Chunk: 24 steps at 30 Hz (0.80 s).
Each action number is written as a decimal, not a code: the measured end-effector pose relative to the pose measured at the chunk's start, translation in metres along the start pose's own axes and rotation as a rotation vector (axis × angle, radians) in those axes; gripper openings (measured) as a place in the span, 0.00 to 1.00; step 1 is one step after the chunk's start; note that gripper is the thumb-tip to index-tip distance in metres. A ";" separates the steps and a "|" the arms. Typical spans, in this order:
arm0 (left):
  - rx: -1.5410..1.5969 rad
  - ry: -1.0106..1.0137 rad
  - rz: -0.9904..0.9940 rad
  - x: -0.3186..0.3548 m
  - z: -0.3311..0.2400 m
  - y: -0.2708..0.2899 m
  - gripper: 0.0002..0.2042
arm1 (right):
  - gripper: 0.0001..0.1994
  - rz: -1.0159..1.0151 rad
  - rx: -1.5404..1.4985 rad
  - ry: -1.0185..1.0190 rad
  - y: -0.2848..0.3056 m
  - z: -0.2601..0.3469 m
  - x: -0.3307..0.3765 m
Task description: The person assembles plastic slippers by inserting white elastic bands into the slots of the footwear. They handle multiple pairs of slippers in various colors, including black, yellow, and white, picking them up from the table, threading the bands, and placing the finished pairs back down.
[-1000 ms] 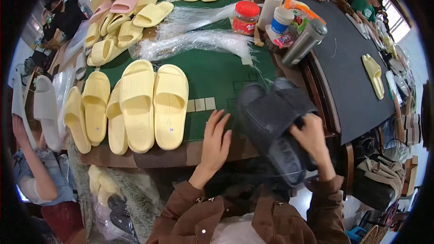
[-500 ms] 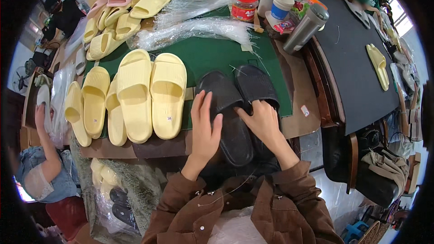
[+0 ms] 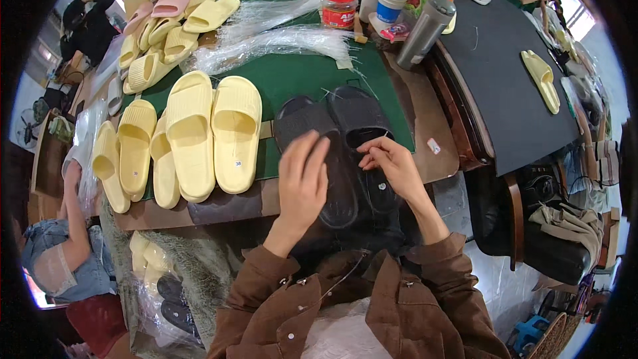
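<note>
A pair of black slide sandals lies toe-away at the table's front edge, made up of a left black slide [image 3: 339, 207] and a right black slide [image 3: 362, 110]. Above the left one is my left hand [image 3: 302, 189], its fingers stretched and slightly blurred. Over the right slide's foot opening, the fingers of my right hand [image 3: 393, 166] are pinched together; whatever they hold is too thin to make out. Fine clear strands stick out near the toes. To the left, several pale yellow slides [image 3: 189, 159] stand in a row, toes away.
Bundles of clear plastic strands [image 3: 279, 45] lie across the green mat [image 3: 292, 80]. Behind them are a red-lidded jar [image 3: 339, 6], a paper cup [image 3: 390, 5] and a steel flask [image 3: 425, 32]. Yellow and pink slides [image 3: 171, 2] are piled far left. Another person's arm [image 3: 73, 206] shows at left.
My right hand has come up out of the right slide's strap, fingers now pinched above it. My left hand has lifted slightly off the left slide. The whole view has shifted a little.
</note>
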State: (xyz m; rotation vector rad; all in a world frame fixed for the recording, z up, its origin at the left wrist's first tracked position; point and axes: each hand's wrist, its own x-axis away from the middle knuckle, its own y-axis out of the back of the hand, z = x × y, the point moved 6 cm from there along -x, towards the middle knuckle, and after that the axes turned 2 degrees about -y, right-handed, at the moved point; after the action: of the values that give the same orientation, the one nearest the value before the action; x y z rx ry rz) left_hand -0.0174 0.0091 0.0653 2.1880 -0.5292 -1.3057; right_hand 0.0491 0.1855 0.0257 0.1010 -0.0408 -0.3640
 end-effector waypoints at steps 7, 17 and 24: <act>0.225 -0.251 0.107 0.011 -0.059 -0.014 0.25 | 0.18 0.059 -0.485 -0.056 0.006 0.048 0.020; 0.442 -0.262 -0.010 0.005 -0.077 0.011 0.13 | 0.21 -0.049 -0.806 -0.063 0.041 0.036 0.018; 0.721 0.146 -0.065 -0.002 -0.047 0.056 0.11 | 0.09 -0.221 -0.830 -0.092 0.073 -0.002 0.030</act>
State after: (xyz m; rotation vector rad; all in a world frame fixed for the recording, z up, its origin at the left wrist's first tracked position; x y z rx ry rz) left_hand 0.0198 -0.0227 0.1195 2.8685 -0.9929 -1.0712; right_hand 0.1033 0.2428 0.0324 -0.7372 0.0330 -0.5805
